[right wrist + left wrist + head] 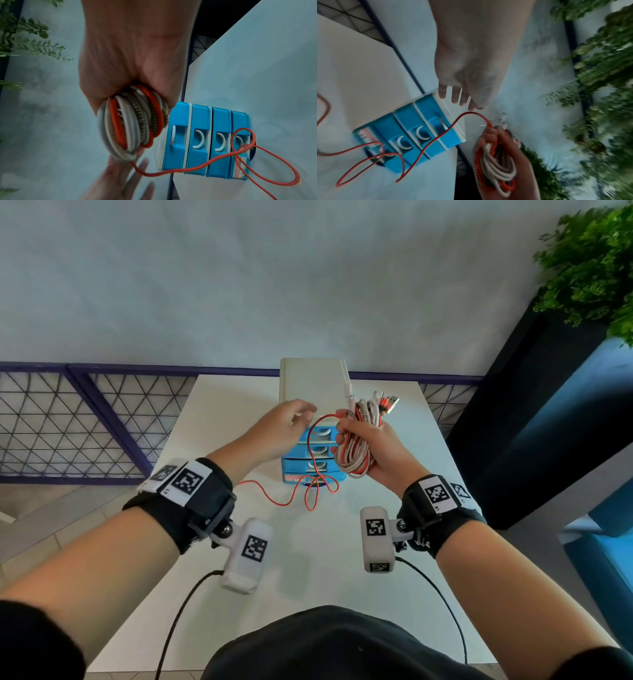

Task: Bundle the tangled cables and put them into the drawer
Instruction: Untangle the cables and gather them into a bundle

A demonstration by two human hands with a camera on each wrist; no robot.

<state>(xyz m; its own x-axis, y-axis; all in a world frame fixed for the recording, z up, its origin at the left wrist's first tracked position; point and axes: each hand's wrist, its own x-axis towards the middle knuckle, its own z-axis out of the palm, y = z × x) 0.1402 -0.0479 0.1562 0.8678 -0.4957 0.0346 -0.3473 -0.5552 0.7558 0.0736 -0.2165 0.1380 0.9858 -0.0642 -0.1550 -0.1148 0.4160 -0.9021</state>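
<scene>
My right hand (363,446) grips a coiled bundle of red, white and braided cables (356,446), held above the table in front of the drawer unit; the same cable bundle (133,124) fills the right wrist view. A loose red cable tail (315,470) runs from the bundle down onto the table in loops; the red tail (423,147) crosses the drawer fronts. My left hand (291,422) hovers with straight fingers (453,94) just left of the bundle, holding nothing. The blue drawer unit (318,453) has all its drawers closed.
The white table (239,405) holds only the drawer unit (205,142) and cable. A purple mesh railing (85,419) runs behind the table. A dark planter with green foliage (589,268) stands at the right.
</scene>
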